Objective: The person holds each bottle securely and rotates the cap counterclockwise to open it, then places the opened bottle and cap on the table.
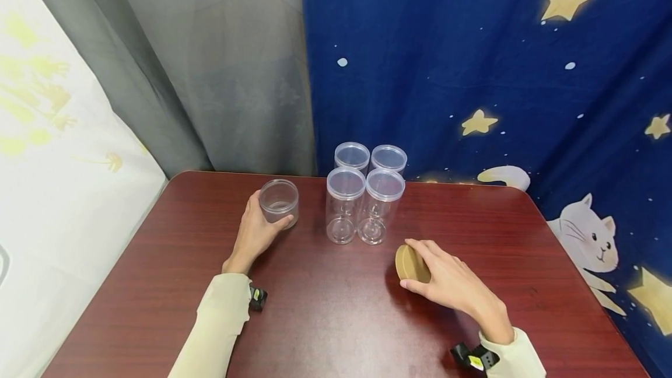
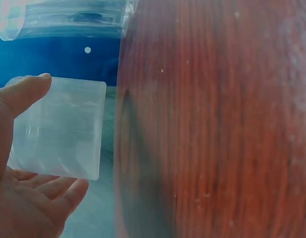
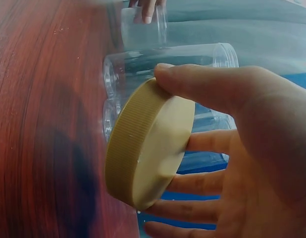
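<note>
My left hand grips a short clear plastic jar at the table's back left, thumb on the near side. The jar is upright with an open top, and in the left wrist view its base shows close over the table. On the right, my right hand holds a gold screw lid tilted up on edge above the table. In the right wrist view the thumb lies on the lid's ribbed rim, the fingers along the opposite side.
Between the hands, toward the back, several tall clear jars with translucent lids stand close together in two rows. The dark red wooden table reaches a grey curtain and a blue starry curtain behind.
</note>
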Available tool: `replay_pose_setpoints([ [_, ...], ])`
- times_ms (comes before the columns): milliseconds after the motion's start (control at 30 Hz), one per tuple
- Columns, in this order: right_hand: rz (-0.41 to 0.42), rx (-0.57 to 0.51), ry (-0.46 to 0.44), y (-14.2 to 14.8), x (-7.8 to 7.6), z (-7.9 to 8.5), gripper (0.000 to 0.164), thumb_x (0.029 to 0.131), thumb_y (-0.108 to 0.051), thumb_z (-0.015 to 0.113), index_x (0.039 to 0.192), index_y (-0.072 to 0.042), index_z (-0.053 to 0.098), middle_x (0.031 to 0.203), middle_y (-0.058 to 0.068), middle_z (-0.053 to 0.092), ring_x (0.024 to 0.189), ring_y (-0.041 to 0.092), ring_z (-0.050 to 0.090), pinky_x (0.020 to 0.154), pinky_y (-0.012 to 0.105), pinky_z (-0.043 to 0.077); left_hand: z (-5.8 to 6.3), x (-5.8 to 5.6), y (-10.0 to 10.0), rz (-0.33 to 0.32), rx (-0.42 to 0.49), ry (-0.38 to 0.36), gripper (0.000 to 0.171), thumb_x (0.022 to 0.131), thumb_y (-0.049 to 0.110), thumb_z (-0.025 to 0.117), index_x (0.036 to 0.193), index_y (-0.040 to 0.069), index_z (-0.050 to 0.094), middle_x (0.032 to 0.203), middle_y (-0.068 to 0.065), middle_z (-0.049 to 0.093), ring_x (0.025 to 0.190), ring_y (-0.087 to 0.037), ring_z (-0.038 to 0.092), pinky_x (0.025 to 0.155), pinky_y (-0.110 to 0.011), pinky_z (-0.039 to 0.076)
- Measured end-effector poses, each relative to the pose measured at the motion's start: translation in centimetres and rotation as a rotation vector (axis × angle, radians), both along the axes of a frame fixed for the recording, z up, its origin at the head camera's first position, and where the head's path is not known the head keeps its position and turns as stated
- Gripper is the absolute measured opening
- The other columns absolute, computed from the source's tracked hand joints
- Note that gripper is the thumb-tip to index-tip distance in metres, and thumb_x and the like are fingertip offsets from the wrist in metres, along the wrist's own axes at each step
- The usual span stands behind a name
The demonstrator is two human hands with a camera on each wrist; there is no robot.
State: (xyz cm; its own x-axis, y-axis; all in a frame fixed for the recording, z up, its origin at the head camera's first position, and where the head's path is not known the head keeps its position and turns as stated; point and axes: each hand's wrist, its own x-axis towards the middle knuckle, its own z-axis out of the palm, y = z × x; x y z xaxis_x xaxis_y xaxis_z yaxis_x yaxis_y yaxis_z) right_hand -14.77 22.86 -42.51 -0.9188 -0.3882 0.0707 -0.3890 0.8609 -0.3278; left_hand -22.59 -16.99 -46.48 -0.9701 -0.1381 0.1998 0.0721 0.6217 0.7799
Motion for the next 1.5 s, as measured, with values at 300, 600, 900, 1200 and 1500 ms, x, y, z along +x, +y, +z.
replay_pose_setpoints([
  [300,-0.007,0.017,0.04,0.1,0.2,-0.1,0.075,0.076,-0.054,0.078,0.135,-0.015,0.054,0.12,0.002,0.062,0.1,0.019,0.058,0.086,0.044,0.049,-0.5,-0.5,-0.3,-0.003,0.006,0.003,0.094,0.08,0.032,0.082,0.149,0.001,0.027,0.141,-0.022,0.042,0.127,-0.039,0.047,0.105,-0.054,0.038],
  [600,-0.021,-0.021,0.01,0.4,0.1,-0.2,0.075,0.076,-0.052,0.08,0.134,-0.012,0.051,0.122,0.003,0.06,0.098,0.018,0.058,0.082,0.04,0.051,-1.2,-0.8,-0.4,-0.001,0.021,-0.021,0.094,0.08,0.033,0.082,0.15,0.002,0.026,0.141,-0.02,0.042,0.128,-0.038,0.046,0.105,-0.055,0.038],
  [900,0.004,-0.044,-0.005,0.5,0.2,-0.3,0.078,0.077,-0.051,0.08,0.138,-0.015,0.048,0.123,0.002,0.059,0.094,0.017,0.061,0.08,0.038,0.053,-1.3,-0.7,-0.5,-0.009,0.029,-0.042,0.094,0.081,0.032,0.081,0.15,0.002,0.024,0.142,-0.021,0.042,0.128,-0.039,0.046,0.105,-0.056,0.038],
  [1200,0.025,-0.033,0.009,0.6,0.4,-0.3,0.077,0.078,-0.048,0.079,0.141,-0.015,0.05,0.125,0.002,0.058,0.1,0.016,0.061,0.086,0.041,0.053,-1.2,-0.6,-0.6,-0.026,0.062,-0.057,0.093,0.082,0.03,0.08,0.15,0.001,0.024,0.142,-0.022,0.042,0.128,-0.038,0.046,0.106,-0.055,0.037],
  [1500,0.014,-0.048,-0.012,0.7,0.5,-0.3,0.073,0.077,-0.045,0.081,0.133,-0.011,0.049,0.122,0.003,0.057,0.1,0.016,0.057,0.087,0.041,0.052,-1.4,-0.6,-0.7,-0.022,0.046,-0.072,0.094,0.082,0.031,0.08,0.151,0.001,0.022,0.143,-0.022,0.041,0.128,-0.038,0.045,0.106,-0.055,0.037],
])
